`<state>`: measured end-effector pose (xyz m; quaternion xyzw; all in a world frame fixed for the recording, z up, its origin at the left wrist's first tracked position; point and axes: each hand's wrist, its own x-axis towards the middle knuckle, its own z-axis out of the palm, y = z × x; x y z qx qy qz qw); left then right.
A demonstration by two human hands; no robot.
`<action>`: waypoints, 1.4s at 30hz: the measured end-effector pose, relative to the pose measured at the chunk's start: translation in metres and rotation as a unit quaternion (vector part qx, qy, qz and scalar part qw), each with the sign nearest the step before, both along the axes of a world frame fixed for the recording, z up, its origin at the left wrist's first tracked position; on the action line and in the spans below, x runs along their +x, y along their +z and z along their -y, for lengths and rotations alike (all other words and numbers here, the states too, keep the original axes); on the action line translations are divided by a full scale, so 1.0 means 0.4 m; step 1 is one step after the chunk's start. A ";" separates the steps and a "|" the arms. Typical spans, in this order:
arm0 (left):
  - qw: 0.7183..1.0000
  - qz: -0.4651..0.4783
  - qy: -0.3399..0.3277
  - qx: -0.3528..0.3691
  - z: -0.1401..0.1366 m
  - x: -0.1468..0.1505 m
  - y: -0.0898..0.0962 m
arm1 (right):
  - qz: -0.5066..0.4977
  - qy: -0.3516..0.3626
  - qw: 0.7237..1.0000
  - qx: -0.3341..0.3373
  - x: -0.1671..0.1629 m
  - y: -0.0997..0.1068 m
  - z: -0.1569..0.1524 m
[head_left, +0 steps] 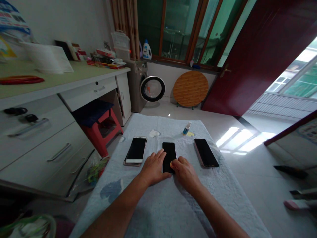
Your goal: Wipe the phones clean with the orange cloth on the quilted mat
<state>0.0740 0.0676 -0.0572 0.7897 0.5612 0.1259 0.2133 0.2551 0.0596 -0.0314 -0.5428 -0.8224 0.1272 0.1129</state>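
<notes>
A black-screened smartphone (169,152) lies flat on the cloth-covered table in front of me. My left hand (154,167) rests along its left edge, fingers stretched out and thumb at the near end. My right hand (186,173) is closed at the phone's lower right, pressing a small orange-yellow piece (172,164) against the screen; its kind is mostly hidden by the fingers. To the left, a white-framed smartphone (136,149) lies on top of another flat device. On the right lies a stack topped by a black smartphone (206,152). Beyond stands a small spray bottle (186,128), upright.
A light blue patterned cloth (158,205) covers the table. Left of it are a red stool (99,138) and a white drawer desk (61,132). A washing machine with an open door (153,89) and a round wooden tabletop (190,88) stand at the back.
</notes>
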 end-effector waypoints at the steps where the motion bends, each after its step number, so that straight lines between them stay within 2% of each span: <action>1: 1.000 0.003 -0.002 0.001 0.000 -0.001 0.001 | 0.004 -0.003 1.000 0.006 -0.005 -0.010 -0.016; 7: 1.000 -0.013 -0.007 0.004 0.000 -0.001 0.006 | 0.028 -0.055 0.997 0.044 -0.021 -0.030 -0.151; 11: 1.000 -0.022 -0.004 0.007 0.001 0.000 0.011 | 0.057 -0.083 0.994 0.035 -0.046 -0.026 -0.230; 22: 1.000 -0.007 -0.001 0.013 0.005 -0.004 0.011 | 0.164 -0.006 0.986 -0.013 -0.126 -0.012 -0.337; 27: 1.000 -0.015 -0.005 0.017 0.003 -0.003 0.011 | 0.178 0.043 0.983 -0.023 -0.161 -0.011 -0.359; 31: 0.999 -0.020 -0.001 0.026 0.008 -0.002 0.016 | 0.185 0.057 0.981 -0.020 -0.165 -0.011 -0.358; 42: 1.000 -0.025 0.009 0.009 0.011 0.002 0.015 | 0.229 -0.019 0.972 -0.045 -0.042 0.006 -0.364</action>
